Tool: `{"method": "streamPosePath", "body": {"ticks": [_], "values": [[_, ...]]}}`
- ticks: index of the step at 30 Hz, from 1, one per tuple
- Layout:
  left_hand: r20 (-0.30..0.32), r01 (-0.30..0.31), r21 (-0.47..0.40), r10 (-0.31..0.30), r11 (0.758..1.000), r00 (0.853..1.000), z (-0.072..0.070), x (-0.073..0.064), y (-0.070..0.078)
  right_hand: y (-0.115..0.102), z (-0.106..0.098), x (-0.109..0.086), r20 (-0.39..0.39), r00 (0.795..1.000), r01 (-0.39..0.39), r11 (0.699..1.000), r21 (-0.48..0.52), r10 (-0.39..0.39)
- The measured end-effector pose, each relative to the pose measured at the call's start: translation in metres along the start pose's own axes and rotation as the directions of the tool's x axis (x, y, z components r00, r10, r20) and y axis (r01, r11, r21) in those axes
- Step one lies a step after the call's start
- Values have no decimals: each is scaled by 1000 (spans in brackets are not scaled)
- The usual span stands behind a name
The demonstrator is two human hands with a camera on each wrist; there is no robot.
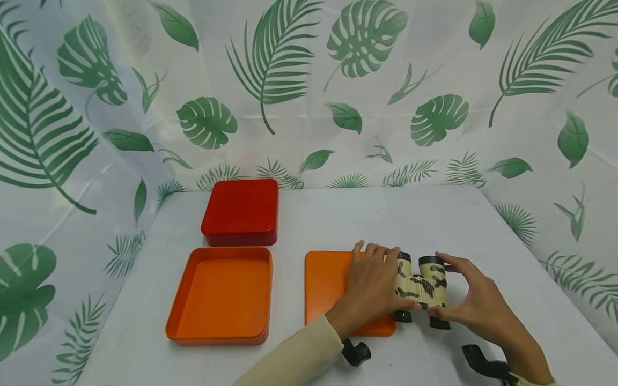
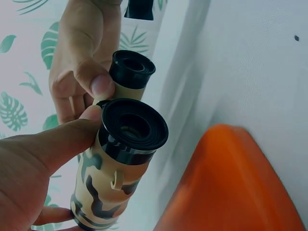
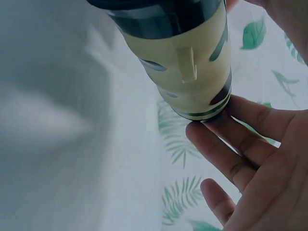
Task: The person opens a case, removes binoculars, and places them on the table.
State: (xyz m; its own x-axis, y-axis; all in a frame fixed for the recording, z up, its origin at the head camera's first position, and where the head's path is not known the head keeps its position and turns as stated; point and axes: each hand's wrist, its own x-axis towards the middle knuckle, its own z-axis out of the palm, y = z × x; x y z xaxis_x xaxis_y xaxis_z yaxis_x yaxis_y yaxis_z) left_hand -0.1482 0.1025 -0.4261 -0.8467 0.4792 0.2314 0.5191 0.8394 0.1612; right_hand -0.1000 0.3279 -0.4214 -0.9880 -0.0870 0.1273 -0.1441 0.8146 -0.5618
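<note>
Two hands (image 1: pixel 372 279) (image 1: pixel 480 303), one pair of binoculars (image 1: pixel 427 287), one red box (image 1: pixel 241 209), two orange box pieces (image 1: pixel 222 295) (image 1: pixel 327 284)

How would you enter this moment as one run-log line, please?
left hand, right hand: both holding camouflage binoculars | orange tray: open side up | red box: beyond orange tray

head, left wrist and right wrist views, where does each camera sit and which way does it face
Head: worn on the head, facing forward and down at the table; the left hand, right hand and a beige sleeve show.
Left wrist: on that wrist, facing the binoculars close up; both hands show.
Right wrist: on that wrist, facing one camouflage barrel; the right hand's fingers show.
Shared: head and left wrist both show both hands and the orange piece.
</note>
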Motion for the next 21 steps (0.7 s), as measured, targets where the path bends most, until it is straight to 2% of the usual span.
{"method": "streamPosePath", "body": {"ticks": [6,14,21], "values": [[-4,1,22,-1,1000,1000,8,8,12,13,-6,0,22,999,-32,999,0,32],[-14,22,33,-21,999,1000,20,20,29,35,-13,1,25,1000,-11,1000,24,11],[-14,45,33,-45,998,999,29,26,41,52,-19,1,48,999,-17,1000,-8,17]]}}
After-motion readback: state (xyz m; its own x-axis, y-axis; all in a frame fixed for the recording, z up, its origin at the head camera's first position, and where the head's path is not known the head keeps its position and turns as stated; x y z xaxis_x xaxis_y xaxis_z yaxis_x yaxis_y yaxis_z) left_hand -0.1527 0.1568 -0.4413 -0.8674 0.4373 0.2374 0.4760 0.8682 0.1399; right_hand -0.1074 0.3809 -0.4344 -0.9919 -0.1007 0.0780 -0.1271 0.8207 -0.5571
